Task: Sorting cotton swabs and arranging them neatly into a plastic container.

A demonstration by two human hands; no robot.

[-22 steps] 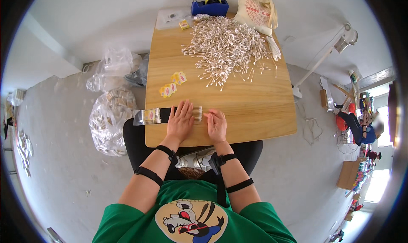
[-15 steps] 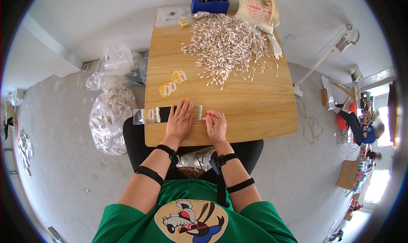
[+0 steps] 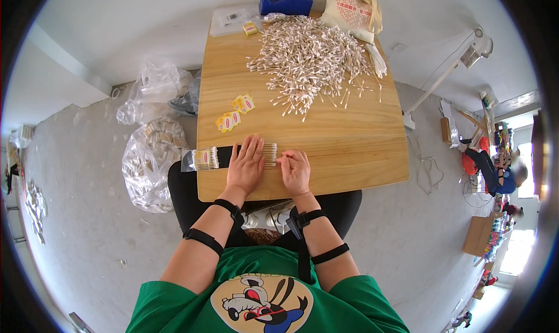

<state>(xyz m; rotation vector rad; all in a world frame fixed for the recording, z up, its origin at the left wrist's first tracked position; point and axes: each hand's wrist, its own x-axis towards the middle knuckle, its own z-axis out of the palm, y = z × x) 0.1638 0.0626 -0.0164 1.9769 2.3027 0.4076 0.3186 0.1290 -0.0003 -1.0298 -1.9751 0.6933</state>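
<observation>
My left hand (image 3: 246,164) lies flat, fingers stretched forward, over a black strip (image 3: 226,157) and a row of cotton swabs (image 3: 270,154) side by side near the table's front edge. The swabs' ends stick out to the right of that hand. Just beyond those ends, my right hand (image 3: 296,171) is closed, thumb and index finger pressed together; whether anything sits in the pinch I cannot make out. At the strip's left end lies a clear packet of cotton swabs (image 3: 205,158) with a yellow-and-white card. Farther back spreads a large heap of loose cotton swabs (image 3: 308,56).
Small yellow-and-white cards (image 3: 228,121) lie on the wooden table (image 3: 349,141), left of the heap. Behind stand a blue tape dispenser (image 3: 285,4) and a cream cloth bag (image 3: 352,10). Clear plastic bags (image 3: 148,164) sit on the floor at left; a white lamp stand (image 3: 437,82) rises at right.
</observation>
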